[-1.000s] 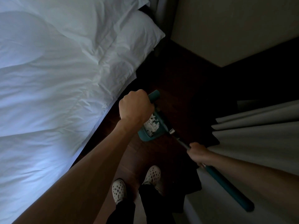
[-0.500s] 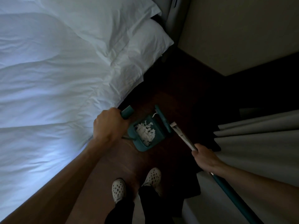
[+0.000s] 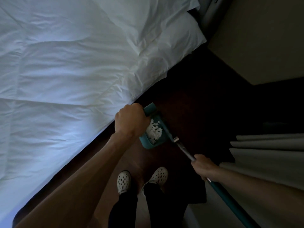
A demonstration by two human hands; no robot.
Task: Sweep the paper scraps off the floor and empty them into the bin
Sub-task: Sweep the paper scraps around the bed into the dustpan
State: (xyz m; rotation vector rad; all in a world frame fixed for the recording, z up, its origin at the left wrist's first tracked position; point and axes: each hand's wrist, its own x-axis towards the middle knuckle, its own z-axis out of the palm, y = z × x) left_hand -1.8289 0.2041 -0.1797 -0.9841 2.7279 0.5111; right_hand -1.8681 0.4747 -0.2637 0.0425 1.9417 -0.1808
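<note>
The left hand (image 3: 130, 121) is fisted around the handle of a teal plastic dustpan (image 3: 153, 129), its fingers wrapped tight and the pan lifted above the dark wooden floor (image 3: 189, 102) beside the white-sheeted bed (image 3: 74, 63). White torn paper scraps (image 3: 154, 131) lie heaped inside the pan. The right hand (image 3: 204, 167) has its fingers curled around the metal-and-teal shaft of a long broom (image 3: 184, 148), whose head end sits against the pan's edge. No scraps show on the visible floor, though it is dark, so sweeping looks finished and the carrying step is in hand. No bin is in view; the next move calls for keeping the pan level while walking to find it, then tipping.
</note>
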